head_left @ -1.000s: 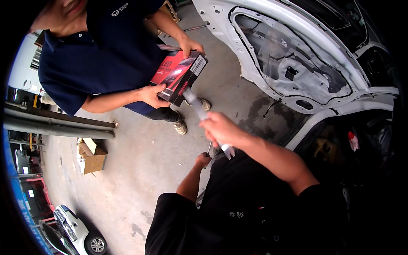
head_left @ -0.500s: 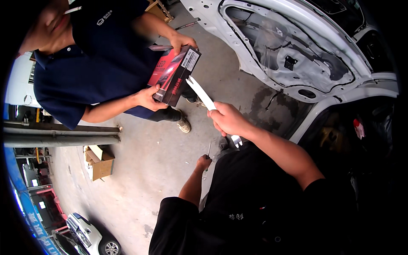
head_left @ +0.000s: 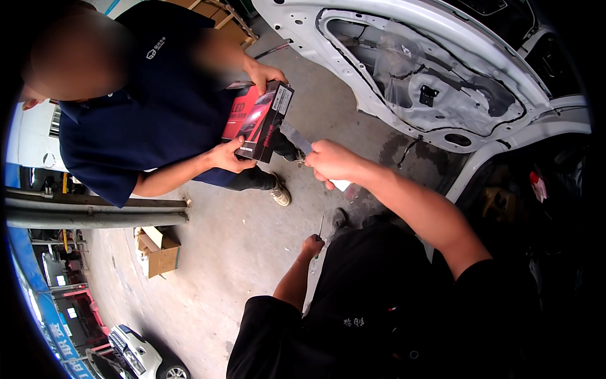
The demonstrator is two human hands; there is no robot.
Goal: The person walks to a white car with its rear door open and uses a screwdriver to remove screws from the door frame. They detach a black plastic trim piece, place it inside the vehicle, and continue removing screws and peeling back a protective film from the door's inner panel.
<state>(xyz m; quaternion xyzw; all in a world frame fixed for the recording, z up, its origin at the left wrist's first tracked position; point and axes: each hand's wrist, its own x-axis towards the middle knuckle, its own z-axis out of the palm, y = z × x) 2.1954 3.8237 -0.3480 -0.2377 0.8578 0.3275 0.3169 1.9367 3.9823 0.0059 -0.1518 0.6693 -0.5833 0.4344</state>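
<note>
My right hand is closed around a flat, pale pry tool, its far end close to a red and black box. The tool's near end shows white below my fingers. A co-worker in a dark blue shirt holds that box, one hand at its top and the other hand at its lower edge. Lower down, my left hand grips a screwdriver with its thin shaft pointing up; the fingers cover most of the handle.
At the upper right a white car door stands open without its inner trim, wiring and clear film exposed. An opened cardboard box sits on the concrete floor at left, below a grey post. A white car is at lower left.
The pry tool has turned in my right hand, so its forked near end no longer shows and its far part looks grey. The co-worker's box has tilted slightly.
</note>
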